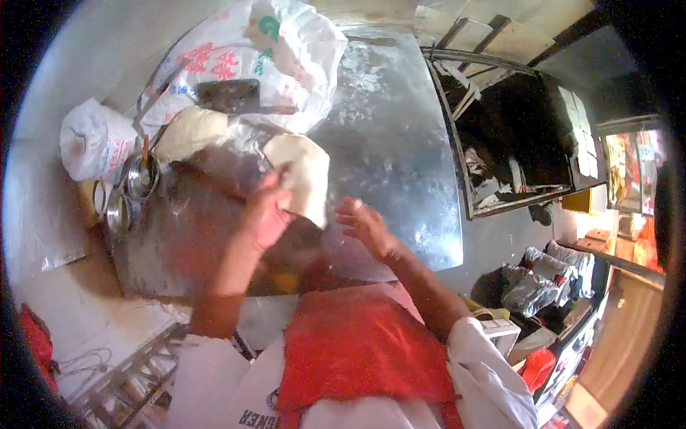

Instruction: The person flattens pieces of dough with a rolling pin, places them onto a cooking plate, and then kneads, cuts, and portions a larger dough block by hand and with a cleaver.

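Observation:
My left hand [269, 214] grips a flat, pale sheet of dough [309, 177] by its near left edge, above the metal worktable [393, 114]. To the right of the dough, my right hand [366, 226] is apart from it, fingers spread and nothing in them. A large rounded lump of dough [191, 133] sits on the table at the left, beyond my left hand. Behind that lump lies a dark, broad-bladed cleaver [239, 96] in front of a big white woven sack [307, 50] with red and green print.
A smaller white bag [93, 139] and metal containers [140, 177] stand at the table's left. A fork-like tool [371, 41] lies at the far edge. Right of the table is a dark framed opening [514, 136]. Shelves with wrapped bundles [532, 289] are at lower right.

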The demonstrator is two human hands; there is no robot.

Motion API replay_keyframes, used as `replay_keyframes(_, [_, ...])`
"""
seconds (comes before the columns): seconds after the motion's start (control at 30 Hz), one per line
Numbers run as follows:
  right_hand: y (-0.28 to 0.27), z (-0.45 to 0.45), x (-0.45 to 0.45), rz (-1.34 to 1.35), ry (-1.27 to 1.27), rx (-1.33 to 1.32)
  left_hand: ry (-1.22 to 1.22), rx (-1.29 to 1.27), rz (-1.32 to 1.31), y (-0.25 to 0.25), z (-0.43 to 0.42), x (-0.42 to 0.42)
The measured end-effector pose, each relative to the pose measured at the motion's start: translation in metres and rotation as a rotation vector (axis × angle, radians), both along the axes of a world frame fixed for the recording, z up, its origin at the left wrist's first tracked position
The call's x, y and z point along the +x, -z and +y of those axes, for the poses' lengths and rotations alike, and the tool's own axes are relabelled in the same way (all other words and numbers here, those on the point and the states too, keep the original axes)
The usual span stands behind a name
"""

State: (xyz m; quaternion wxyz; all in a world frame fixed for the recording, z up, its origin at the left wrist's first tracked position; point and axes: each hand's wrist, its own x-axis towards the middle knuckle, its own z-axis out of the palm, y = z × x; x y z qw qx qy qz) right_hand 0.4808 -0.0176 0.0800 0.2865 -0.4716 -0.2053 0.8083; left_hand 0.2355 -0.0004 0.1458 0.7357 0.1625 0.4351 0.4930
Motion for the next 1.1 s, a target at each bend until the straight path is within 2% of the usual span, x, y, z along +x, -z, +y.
replay_keyframes(0.03, [-0.003, 0.008, 0.006, -0.004, 0.006, 0.004, 0.031, -0.019, -0.113, 0.000, -0.002, 0.012])
replay_keyframes(0.1, [-0.008, 0.025, 0.028, 0.329, 0.122, -0.013, 0.030, -0.099, -0.226, -0.001, 0.000, 0.035])
replay_keyframes(0.13, [-0.017, 0.033, 0.036, 0.204, 0.228, 0.005, 0.028, -0.077, -0.230, -0.001, 0.007, 0.045])
replay_keyframes(0.17, [-0.032, 0.048, 0.046, 0.214, 0.243, 0.025, 0.025, -0.058, -0.234, -0.005, 0.015, 0.056])
replay_keyframes(0.23, [-0.067, 0.084, 0.059, 0.092, 0.325, 0.140, 0.016, -0.031, -0.222, -0.037, 0.048, 0.075])
replay_keyframes(0.3, [-0.072, 0.129, 0.075, -0.036, 0.242, 0.569, 0.113, 0.169, -0.297, -0.046, 0.088, 0.078])
replay_keyframes(0.37, [-0.083, 0.178, 0.089, -0.144, 0.231, 0.436, 0.053, 0.255, -0.052, -0.034, 0.122, 0.078])
replay_keyframes(0.4, [-0.085, 0.195, 0.086, -0.080, 0.303, 0.399, 0.004, 0.283, 0.161, -0.010, 0.132, 0.067])
replay_keyframes(0.43, [-0.064, 0.212, 0.098, -0.156, 0.313, 0.407, -0.026, 0.250, 0.367, 0.002, 0.133, 0.054])
replay_keyframes(0.47, [-0.043, 0.217, 0.107, -0.424, 0.265, 0.507, -0.037, 0.188, 0.477, 0.019, 0.130, 0.036])
replay_keyframes(0.5, [-0.023, 0.223, 0.114, -0.690, 0.211, 0.602, -0.041, 0.225, 0.700, 0.075, 0.123, 0.004])
replay_keyframes(0.53, [-0.008, 0.222, 0.123, -0.683, 0.208, 0.590, -0.038, 0.258, 0.922, 0.127, 0.116, -0.026])
replay_keyframes(0.57, [0.007, 0.212, 0.131, -0.837, 0.060, 0.620, -0.033, 0.238, 0.928, 0.148, 0.111, -0.045])
replay_keyframes(0.6, [0.024, 0.196, 0.132, -0.980, -0.108, 0.648, -0.055, 0.231, 1.263, 0.163, 0.100, -0.062])
replay_keyframes(0.63, [0.056, 0.173, 0.127, -0.755, -0.056, 0.600, -0.065, 0.216, 1.600, 0.171, 0.089, -0.073])
replay_keyframes(0.67, [0.077, 0.151, 0.121, -0.534, 0.003, 0.552, -0.088, 0.301, 1.665, 0.173, 0.087, -0.074])
replay_keyframes(0.7, [0.045, 0.134, 0.098, -0.719, -0.224, 0.570, -0.090, 0.283, 1.675, 0.167, 0.090, -0.072])
replay_keyframes(0.77, [0.064, 0.094, 0.072, -0.568, -0.281, 0.467, 0.132, 0.051, 1.649, 0.152, 0.101, -0.067])
replay_keyframes(0.8, [0.064, 0.081, 0.060, -0.528, -0.385, 0.425, 0.153, 0.016, 1.600, 0.156, 0.106, -0.070])
replay_keyframes(0.83, [0.079, 0.064, 0.052, -0.500, -0.438, 0.487, 0.159, 0.024, 1.601, 0.150, 0.108, -0.068])
replay_keyframes(0.9, [0.049, 0.056, 0.034, -0.483, -0.512, 0.627, 0.482, 0.104, 1.664, 0.120, 0.113, -0.065])
replay_keyframes(0.93, [0.048, 0.054, 0.031, -0.484, -0.497, 0.629, 0.488, 0.117, 1.671, 0.096, 0.112, -0.057])
replay_keyframes(1.0, [0.046, 0.051, 0.027, -0.390, -0.445, 0.444, 0.496, -0.006, 1.232, 0.048, 0.095, -0.029])
replay_keyframes(1.03, [0.045, 0.048, 0.025, -0.392, -0.432, 0.444, 0.505, 0.004, 1.235, 0.041, 0.081, -0.018])
replay_keyframes(1.1, [0.039, 0.048, 0.020, -0.180, -0.159, 0.129, -0.016, 0.001, 0.200, 0.028, 0.053, 0.002])
